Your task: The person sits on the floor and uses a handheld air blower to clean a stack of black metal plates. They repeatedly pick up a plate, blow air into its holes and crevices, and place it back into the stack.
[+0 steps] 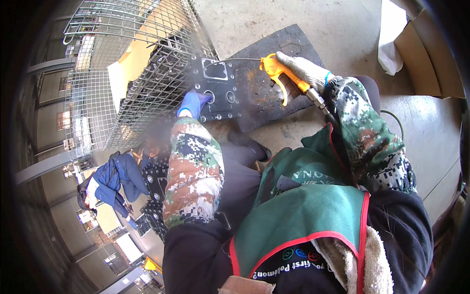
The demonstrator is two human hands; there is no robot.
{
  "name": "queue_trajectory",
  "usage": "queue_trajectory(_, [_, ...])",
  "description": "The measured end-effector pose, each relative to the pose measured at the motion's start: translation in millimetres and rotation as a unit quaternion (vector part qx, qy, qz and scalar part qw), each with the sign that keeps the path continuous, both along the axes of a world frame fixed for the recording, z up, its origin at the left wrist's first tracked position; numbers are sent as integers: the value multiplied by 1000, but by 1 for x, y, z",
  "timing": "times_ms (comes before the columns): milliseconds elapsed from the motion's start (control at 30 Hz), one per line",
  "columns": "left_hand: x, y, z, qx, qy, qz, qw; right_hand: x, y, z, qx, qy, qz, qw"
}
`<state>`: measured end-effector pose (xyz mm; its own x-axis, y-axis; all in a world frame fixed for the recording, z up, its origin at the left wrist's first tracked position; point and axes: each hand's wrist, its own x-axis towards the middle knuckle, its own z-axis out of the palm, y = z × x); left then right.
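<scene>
My left hand (195,103), in a blue glove, grips a flat black plate (217,88) by its edge, near a round hole. A rectangular cut-out, two larger round holes and several small bright-rimmed holes pierce this plate. In a pale knit glove, my right hand (306,70) is closed around a yellow air blow gun (282,74). The gun's thin nozzle tube reaches left to the plate's rectangular cut-out. A metal fitting (316,98) joins the gun's handle to a hose. Beneath the gun lies a dark, worn slab (290,47), partly hidden by the plate.
A wire mesh cage (147,81) with cardboard and black parts stands close on the left. Stacked black plates (156,183) lie lower left, beside a bent-over person (117,180). At right stands a cardboard box (422,55); a hose (396,119) runs across the floor.
</scene>
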<state>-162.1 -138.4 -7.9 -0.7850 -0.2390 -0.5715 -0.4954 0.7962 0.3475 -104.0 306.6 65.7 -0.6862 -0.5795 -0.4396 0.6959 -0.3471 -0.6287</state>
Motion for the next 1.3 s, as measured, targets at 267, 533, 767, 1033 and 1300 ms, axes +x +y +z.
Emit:
queue_trajectory(267, [6,34,27,-21,-22,17,999,-8,-4,-16,26,8,-2,1000])
queue_trajectory(533, [16,40,37,-32,-4,42,999,-7,-5,-4,78,106,8,991])
queue_trajectory(767, [33,62,67,90,7,17,996,21,60,9,253,190,66,946])
queue_trajectory(1033, [6,36,16,-24,19,-73,997,78,78,27,296,168,86,936])
queue_trajectory(1300, [-18,55,9,-245,-14,-476,844,83,65,24,118,172,-57,976])
